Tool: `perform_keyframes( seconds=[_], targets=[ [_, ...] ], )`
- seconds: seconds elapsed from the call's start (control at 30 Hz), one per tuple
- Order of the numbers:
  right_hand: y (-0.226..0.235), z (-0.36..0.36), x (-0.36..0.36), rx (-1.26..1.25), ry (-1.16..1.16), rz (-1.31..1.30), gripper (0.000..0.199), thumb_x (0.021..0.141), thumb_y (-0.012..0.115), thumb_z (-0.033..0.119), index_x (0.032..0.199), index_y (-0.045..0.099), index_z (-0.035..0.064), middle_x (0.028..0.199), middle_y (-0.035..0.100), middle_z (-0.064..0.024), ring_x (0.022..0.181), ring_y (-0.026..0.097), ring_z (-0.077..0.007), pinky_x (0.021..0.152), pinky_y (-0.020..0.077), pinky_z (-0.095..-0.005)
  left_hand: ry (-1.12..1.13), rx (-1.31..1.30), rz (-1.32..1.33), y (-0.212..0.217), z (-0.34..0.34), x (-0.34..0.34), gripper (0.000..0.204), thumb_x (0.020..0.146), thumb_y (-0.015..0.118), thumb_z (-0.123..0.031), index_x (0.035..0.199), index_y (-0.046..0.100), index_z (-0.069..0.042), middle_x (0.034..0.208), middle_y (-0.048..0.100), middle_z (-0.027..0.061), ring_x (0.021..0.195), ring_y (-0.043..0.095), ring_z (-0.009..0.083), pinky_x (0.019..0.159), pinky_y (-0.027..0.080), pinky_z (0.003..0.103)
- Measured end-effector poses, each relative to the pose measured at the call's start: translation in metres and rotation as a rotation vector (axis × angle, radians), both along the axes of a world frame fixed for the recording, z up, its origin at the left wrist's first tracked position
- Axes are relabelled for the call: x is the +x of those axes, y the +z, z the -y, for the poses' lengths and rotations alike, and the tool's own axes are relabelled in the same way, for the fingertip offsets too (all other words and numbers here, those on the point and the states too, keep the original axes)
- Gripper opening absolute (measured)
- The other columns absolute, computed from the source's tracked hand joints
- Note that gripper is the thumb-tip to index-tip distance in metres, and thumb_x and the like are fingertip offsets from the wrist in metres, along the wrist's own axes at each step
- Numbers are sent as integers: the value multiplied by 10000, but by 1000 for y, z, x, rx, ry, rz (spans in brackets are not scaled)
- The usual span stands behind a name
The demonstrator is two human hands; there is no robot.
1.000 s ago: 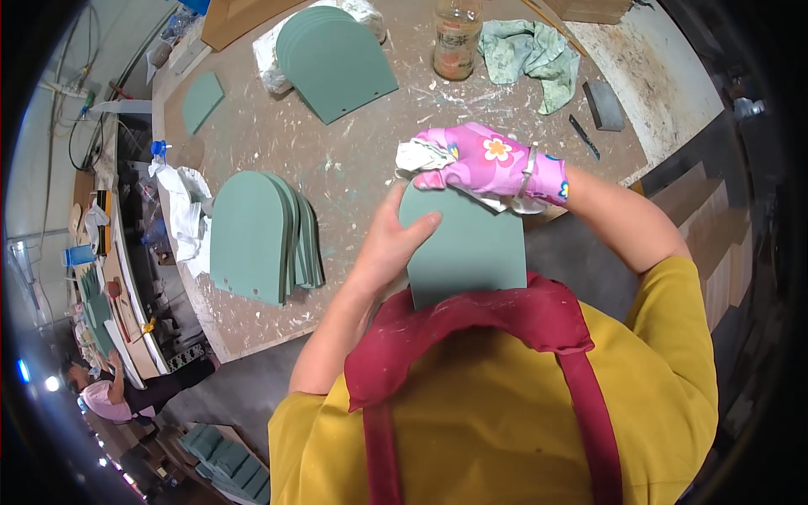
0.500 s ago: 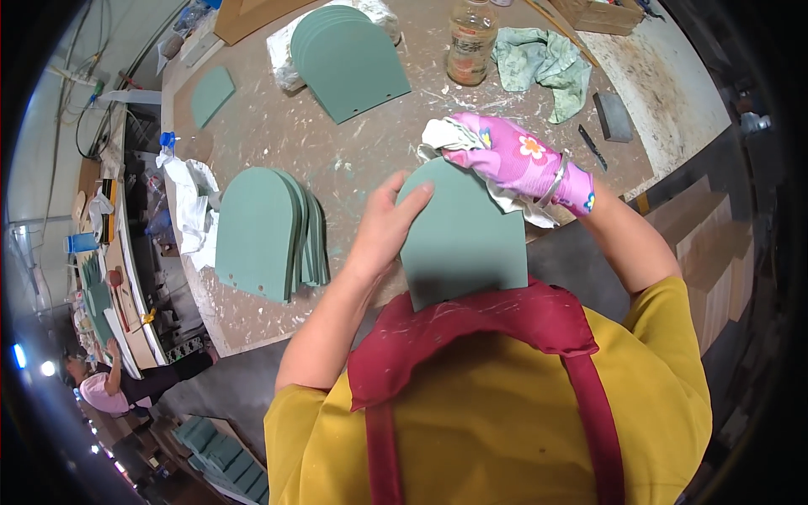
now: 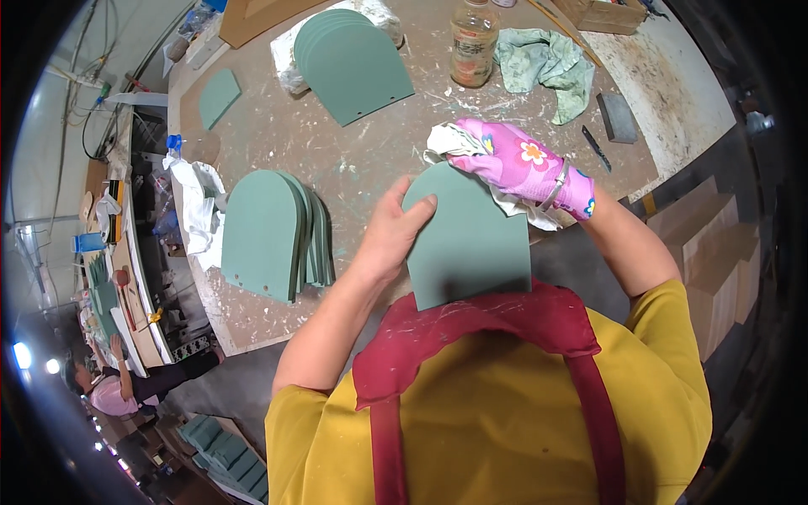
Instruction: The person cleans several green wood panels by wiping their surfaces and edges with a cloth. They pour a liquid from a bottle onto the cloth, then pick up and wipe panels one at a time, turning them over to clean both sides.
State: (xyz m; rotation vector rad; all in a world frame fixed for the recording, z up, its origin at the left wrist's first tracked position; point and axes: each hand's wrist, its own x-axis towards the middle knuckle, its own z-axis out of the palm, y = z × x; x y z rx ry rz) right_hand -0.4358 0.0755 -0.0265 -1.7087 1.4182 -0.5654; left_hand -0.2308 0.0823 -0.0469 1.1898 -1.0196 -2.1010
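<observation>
Holding green panel (image 3: pixel 471 240) in left fingers (image 3: pixel 419 215), white cloth (image 3: pixel 444 141) in right fingers (image 3: pixel 481 166), at paint-flecked table (image 3: pixel 362 156) over grey floor (image 3: pixel 237 383).

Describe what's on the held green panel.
The left hand has its thumb on the panel; the gloved right hand holds a white cloth over the upper right edge. The surface beneath is hidden.

1. One left hand (image 3: pixel 396 231), one right hand (image 3: pixel 515 168), one pink glove (image 3: pixel 539 168).
2. One green panel (image 3: pixel 471 231) held, the clock's centre.
3. One stack of panels (image 3: pixel 261 231) at 9 o'clock, another stack (image 3: pixel 358 71) at 11: two, layers not countable.
4. One small green piece (image 3: pixel 220 98), 10 o'clock.
5. One white rag (image 3: pixel 450 144) at 12, one stained cloth (image 3: pixel 543 66) at 1.
6. One bottle (image 3: pixel 473 50), 12 o'clock.
7. One grey block (image 3: pixel 618 119), one black knife (image 3: pixel 595 148), 2 o'clock.
</observation>
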Motion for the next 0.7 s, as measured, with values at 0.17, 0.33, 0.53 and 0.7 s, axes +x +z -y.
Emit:
perform_keyframes(
  seconds=[0.17,0.33,0.53,0.7],
  targets=[
    [-13,-4,-2,-108,-37,21,458,867,563,328,1167,521,-15,995,621,-207,950,584,-374,827,459,-412,-16,6,-2,-4,2,1,345,896,531,-109,1199,442,29,1008,597,115,846,592,136,721,496,261],
    [-6,7,-19,-77,-109,305,388,877,546,274,1174,526,25,1036,614,-172,942,622,-275,787,490,-347,31,91,-202,-12,-24,7,386,887,569,-99,1230,432,12,1136,558,107,993,559,153,814,479,292],
    [-23,-31,42,-731,368,-287,445,797,553,352,1194,554,151,1216,541,-115,1255,405,-304,1062,235,-544,49,35,-134,-43,-38,11,462,872,576,-77,1288,389,-6,1153,552,92,1016,554,150,844,468,301],
    [-51,0,-8,15,-34,129,475,869,536,461,1100,580,48,758,630,-62,727,627,-162,618,476,-330,44,-52,-135,-45,-46,23,510,862,559,-69,1313,340,24,1213,516,131,1068,528,180,895,443,318]
  ],
)
